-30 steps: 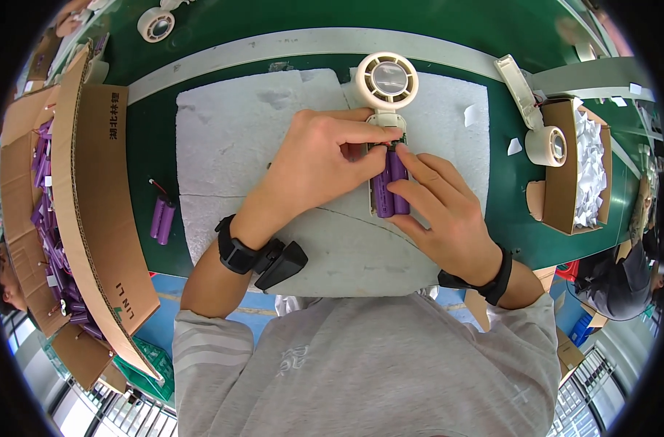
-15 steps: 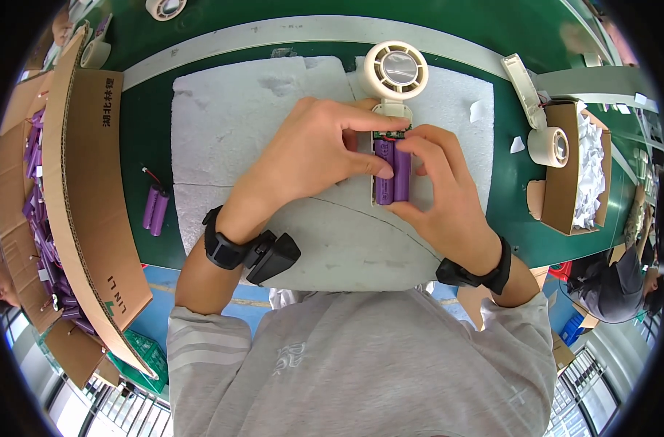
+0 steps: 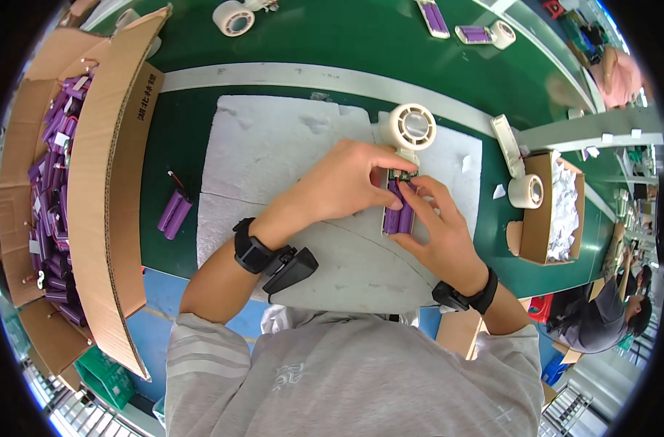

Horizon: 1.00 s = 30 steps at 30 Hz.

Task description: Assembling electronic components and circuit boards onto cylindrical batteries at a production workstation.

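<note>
A cream handheld fan (image 3: pixel 412 127) lies on a foam sheet, its handle open toward me. Inside the handle sits a purple two-cell battery pack (image 3: pixel 398 221), below a small green circuit board (image 3: pixel 404 175). My left hand (image 3: pixel 346 180) is closed on the handle from the left, thumb on the battery pack and forefinger across the board end. From the right, my right hand (image 3: pixel 443 234) steadies the handle with its thumb low on the edge. Its fingertips press together at the top of the pack, by a thin red wire; what they pinch is partly hidden.
A loose purple battery pack (image 3: pixel 174 214) lies left of the foam sheet (image 3: pixel 274 131). Beyond it stands a tall carton (image 3: pixel 117 189) full of such packs. At right are another opened fan (image 3: pixel 525 191) and a small box (image 3: pixel 536 226) of white scraps. More fan parts lie across the divider.
The view has shifted, so the fan and hands appear lower and more of the far bench shows. Both hands keep nearly the same hold on the fan handle.
</note>
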Available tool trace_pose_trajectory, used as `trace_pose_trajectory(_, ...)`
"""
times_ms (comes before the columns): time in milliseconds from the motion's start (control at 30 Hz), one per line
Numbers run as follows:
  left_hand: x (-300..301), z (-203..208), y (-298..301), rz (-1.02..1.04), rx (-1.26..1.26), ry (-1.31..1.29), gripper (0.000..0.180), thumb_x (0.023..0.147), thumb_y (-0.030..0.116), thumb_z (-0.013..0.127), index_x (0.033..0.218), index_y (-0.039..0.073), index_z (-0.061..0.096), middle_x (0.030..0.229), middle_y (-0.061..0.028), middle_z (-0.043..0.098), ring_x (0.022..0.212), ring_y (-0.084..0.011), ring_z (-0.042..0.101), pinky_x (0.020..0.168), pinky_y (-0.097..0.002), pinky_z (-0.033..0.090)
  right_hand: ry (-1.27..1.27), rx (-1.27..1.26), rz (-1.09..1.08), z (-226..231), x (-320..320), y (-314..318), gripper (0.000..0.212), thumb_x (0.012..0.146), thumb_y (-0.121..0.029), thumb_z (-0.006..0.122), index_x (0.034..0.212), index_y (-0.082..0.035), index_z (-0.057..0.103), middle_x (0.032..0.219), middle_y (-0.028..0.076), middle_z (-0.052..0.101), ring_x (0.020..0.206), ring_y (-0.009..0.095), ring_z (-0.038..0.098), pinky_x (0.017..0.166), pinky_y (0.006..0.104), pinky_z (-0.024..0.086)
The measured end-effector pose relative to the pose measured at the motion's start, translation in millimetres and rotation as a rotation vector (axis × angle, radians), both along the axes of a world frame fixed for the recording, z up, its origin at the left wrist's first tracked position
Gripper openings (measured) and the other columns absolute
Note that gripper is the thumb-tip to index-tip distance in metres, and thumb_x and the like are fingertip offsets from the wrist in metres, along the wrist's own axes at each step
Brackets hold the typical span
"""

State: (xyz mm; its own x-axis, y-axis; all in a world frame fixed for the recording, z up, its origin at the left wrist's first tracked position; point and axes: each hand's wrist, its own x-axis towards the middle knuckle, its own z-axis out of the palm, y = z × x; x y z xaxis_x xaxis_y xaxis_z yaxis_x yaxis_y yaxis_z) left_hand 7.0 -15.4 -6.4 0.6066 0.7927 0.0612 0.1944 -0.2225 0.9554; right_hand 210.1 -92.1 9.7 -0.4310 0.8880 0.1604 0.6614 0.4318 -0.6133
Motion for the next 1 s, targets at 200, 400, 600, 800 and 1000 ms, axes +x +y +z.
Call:
trace_pose_trajectory(200,6,-4,2,0.371,0.315,0.011,0.061,0.073,0.007,0.079,0.130,0.012,0.057,0.114,-0.0107,0.060,0.079,-0.0212,0.059,0.074,-0.0326,0.053,-0.198,0.249,-0.209,15,-1,64,0.064,0.069,0.000,0.078,0.129,-0.003,0.055,0.130,0.017,0.049,0.112,0.038,0.055,0.093,0.0407,0.049)
trace_pose_trajectory(400,-1,-6,5,0.424,0.327,0.010,0.055,0.078,0.008,0.073,0.129,0.010,0.054,0.118,-0.0140,0.056,0.084,-0.0303,0.061,0.076,-0.0382,0.053,-0.244,0.458,-0.123,46,-49,172,0.064,0.074,-0.005,0.075,0.133,-0.010,0.051,0.136,0.019,0.046,0.119,0.040,0.051,0.096,0.0424,0.046)
trace_pose_trajectory(600,-5,7,10,0.585,0.150,-0.020,0.049,0.079,0.006,0.070,0.126,0.008,0.055,0.117,-0.0147,0.056,0.086,-0.0341,0.062,0.078,-0.0410,0.053,-0.529,0.706,0.151,15,-125,327,0.062,0.073,-0.022,0.080,0.130,-0.016,0.056,0.144,0.021,0.038,0.122,0.038,0.050,0.098,0.0408,0.046)
trace_pose_trajectory(800,-3,11,17,0.667,0.305,-0.025,0.040,0.079,0.006,0.069,0.118,0.008,0.059,0.115,-0.0136,0.057,0.083,-0.0326,0.063,0.075,-0.0409,0.053,-0.216,0.811,0.751,-15,-139,500,0.063,0.065,-0.050,0.079,0.115,-0.013,0.066,0.130,0.022,0.053,0.121,0.040,0.048,0.101,0.0488,0.034)
trace_pose_trajectory(1000,-10,1,11,0.677,0.265,0.035,0.031,0.079,0.007,0.068,0.110,0.008,0.063,0.113,-0.0125,0.057,0.083,-0.0310,0.064,0.075,-0.0402,0.053,-0.593,0.323,0.412,3,-190,490,0.072,0.061,-0.062,0.077,0.104,-0.005,0.071,0.107,0.023,0.061,0.103,0.039,0.057,0.088,0.0460,0.045)
